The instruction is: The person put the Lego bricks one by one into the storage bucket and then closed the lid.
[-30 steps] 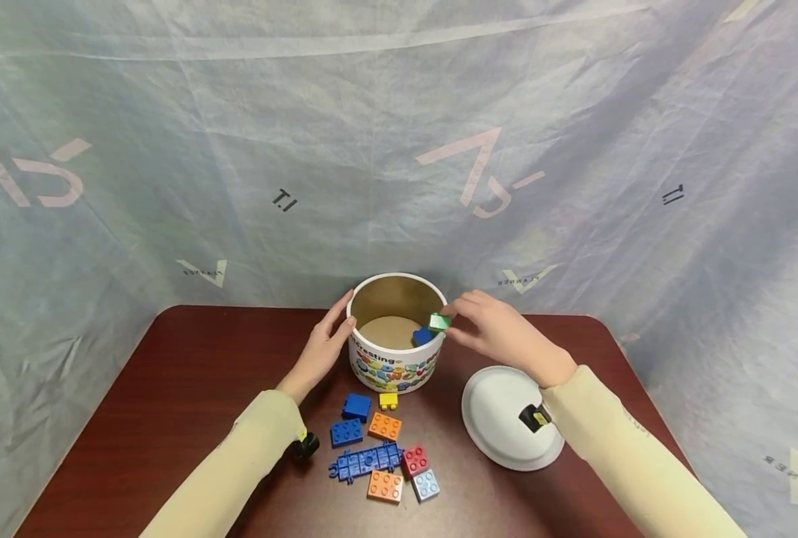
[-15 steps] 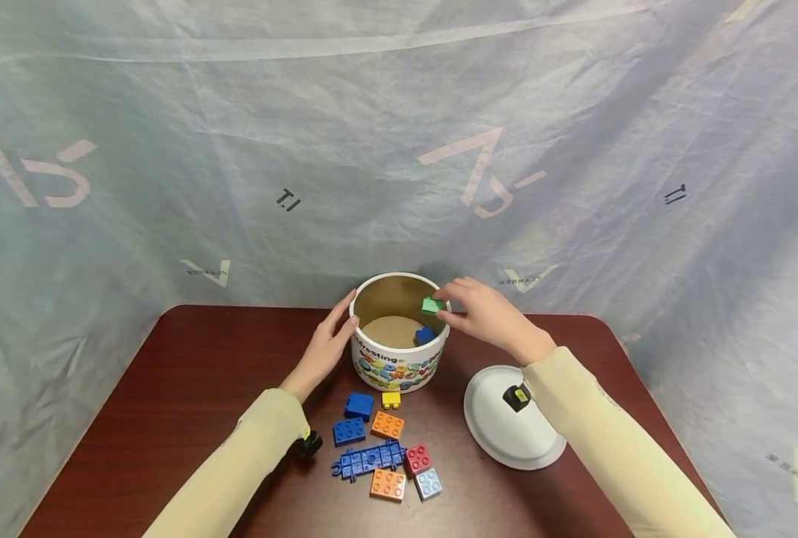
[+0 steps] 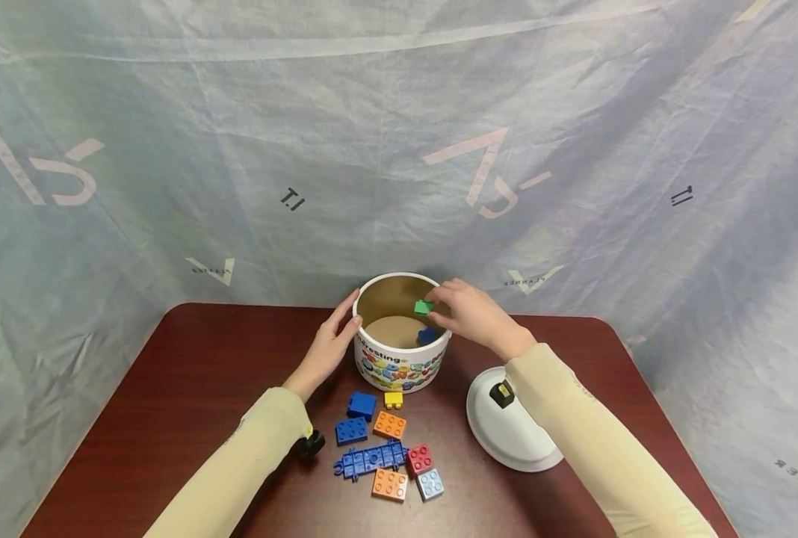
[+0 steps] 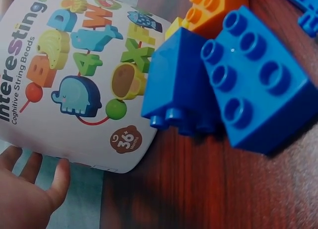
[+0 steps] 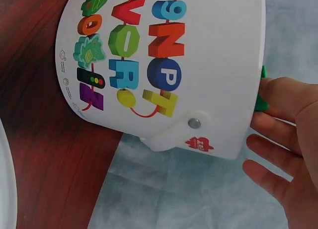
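Note:
A round white bucket (image 3: 402, 366) with printed letters and pictures stands at the back of the table. My left hand (image 3: 323, 350) lies against its left side with fingers straight and spread, fingertips at the rim. Between thumb and fingers, my right hand (image 3: 474, 314) pinches a small green building block (image 3: 422, 307) over the bucket's opening, at the right rim. Down inside, near the right wall, sits a blue block (image 3: 427, 335). The right wrist view shows only a sliver of the green block (image 5: 261, 104) past the bucket's edge.
In front of the bucket lie blue blocks (image 3: 351, 431), a yellow block (image 3: 393, 400), orange blocks (image 3: 390, 425), a red block (image 3: 420, 459), a light blue block (image 3: 430, 484) and a blue wagon base (image 3: 372, 459). A white lid (image 3: 489, 430) lies right, partly under the right forearm.
My right hand has moved left with the green block, from the outer right rim to over the bucket's opening. The left hand stays at the bucket's left side.

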A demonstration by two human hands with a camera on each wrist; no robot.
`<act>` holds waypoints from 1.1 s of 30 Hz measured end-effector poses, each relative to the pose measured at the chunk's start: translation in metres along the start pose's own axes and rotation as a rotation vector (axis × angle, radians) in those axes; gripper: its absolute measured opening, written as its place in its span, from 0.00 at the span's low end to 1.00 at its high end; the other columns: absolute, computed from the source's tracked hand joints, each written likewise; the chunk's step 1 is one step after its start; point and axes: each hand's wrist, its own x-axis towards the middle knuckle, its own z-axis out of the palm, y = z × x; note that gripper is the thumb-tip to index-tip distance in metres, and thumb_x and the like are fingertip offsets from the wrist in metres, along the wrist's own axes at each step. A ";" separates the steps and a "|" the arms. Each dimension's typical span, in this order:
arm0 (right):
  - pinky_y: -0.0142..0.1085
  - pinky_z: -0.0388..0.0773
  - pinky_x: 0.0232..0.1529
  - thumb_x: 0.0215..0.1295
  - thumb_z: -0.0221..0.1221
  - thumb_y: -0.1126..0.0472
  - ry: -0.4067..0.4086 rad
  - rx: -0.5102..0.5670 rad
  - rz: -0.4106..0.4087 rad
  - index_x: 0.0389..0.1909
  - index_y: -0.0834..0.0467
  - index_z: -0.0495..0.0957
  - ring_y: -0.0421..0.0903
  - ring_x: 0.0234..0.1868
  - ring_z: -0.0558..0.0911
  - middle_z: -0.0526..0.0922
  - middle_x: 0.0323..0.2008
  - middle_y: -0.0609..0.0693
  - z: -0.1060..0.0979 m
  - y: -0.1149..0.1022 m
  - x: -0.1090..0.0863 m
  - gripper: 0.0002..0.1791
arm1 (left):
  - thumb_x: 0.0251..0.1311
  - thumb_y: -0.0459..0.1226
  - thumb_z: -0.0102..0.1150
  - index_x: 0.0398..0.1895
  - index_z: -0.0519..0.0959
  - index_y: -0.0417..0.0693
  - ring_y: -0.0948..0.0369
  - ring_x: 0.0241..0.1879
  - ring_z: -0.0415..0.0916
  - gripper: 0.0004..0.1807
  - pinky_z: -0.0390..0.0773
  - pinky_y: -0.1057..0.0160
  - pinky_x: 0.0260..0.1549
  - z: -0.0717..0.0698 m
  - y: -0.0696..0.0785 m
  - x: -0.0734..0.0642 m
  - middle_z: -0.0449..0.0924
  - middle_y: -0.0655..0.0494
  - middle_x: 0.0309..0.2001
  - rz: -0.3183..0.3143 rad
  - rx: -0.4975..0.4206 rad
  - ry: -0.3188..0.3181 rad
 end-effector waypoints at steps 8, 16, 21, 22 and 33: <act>0.47 0.81 0.48 0.66 0.70 0.61 -0.004 -0.025 -0.028 0.47 0.60 0.86 0.52 0.46 0.81 0.86 0.44 0.53 0.005 -0.002 0.008 0.11 | 0.81 0.43 0.50 0.84 0.58 0.56 0.50 0.81 0.51 0.32 0.55 0.40 0.76 0.001 0.000 0.000 0.57 0.53 0.82 0.009 -0.001 0.011; 0.50 0.79 0.50 0.64 0.72 0.61 0.015 -0.074 -0.042 0.45 0.60 0.86 0.54 0.45 0.82 0.87 0.42 0.52 0.008 0.000 0.009 0.11 | 0.81 0.43 0.50 0.83 0.59 0.56 0.50 0.81 0.51 0.31 0.54 0.40 0.77 0.000 0.002 0.001 0.57 0.53 0.82 0.011 0.003 0.006; 0.52 0.77 0.51 0.65 0.71 0.59 0.017 -0.109 -0.022 0.48 0.59 0.86 0.55 0.49 0.81 0.87 0.45 0.53 0.009 0.002 0.007 0.13 | 0.81 0.43 0.51 0.83 0.59 0.57 0.50 0.81 0.51 0.31 0.55 0.39 0.76 -0.001 0.002 0.001 0.57 0.53 0.82 0.006 0.007 0.007; 0.52 0.77 0.52 0.65 0.71 0.59 0.020 -0.112 -0.020 0.49 0.60 0.86 0.56 0.50 0.81 0.87 0.45 0.53 0.009 0.002 0.007 0.14 | 0.81 0.44 0.51 0.84 0.58 0.57 0.50 0.81 0.51 0.32 0.55 0.39 0.76 0.000 0.002 0.001 0.56 0.53 0.82 0.004 0.009 0.006; 0.50 0.78 0.50 0.65 0.71 0.61 0.094 -0.089 -0.059 0.49 0.61 0.86 0.55 0.44 0.81 0.86 0.43 0.55 0.004 -0.001 -0.011 0.13 | 0.81 0.44 0.50 0.84 0.58 0.57 0.51 0.81 0.51 0.32 0.54 0.39 0.76 -0.001 0.003 0.000 0.56 0.54 0.82 0.003 0.016 0.004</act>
